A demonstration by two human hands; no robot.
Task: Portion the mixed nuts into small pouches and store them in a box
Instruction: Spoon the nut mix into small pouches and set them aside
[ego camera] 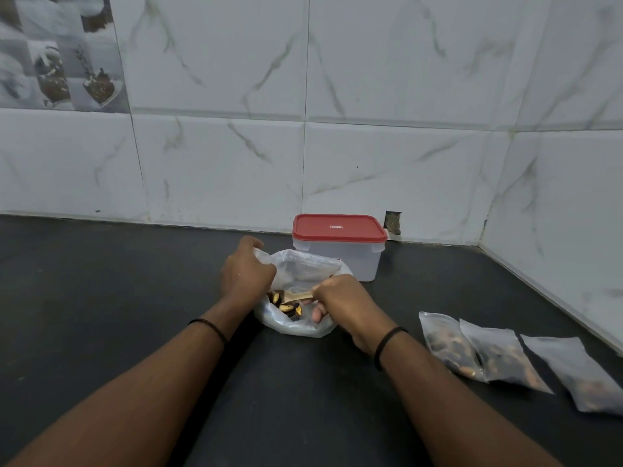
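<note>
Nuts (286, 306) lie loose in a soft, floppy bag (296, 323) at 6 o'clock from the lidded box (338, 251). Left hand (246, 274) pinches the bag's rim; right hand (340, 298) grips a wooden spoon (296, 295). Light and slippery, they are probably best scooped, not pinched.

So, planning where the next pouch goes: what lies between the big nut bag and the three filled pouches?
In the head view, only the right hand and forearm cross between the nut bag and the pouches; the rest is bare dark counter.
</note>
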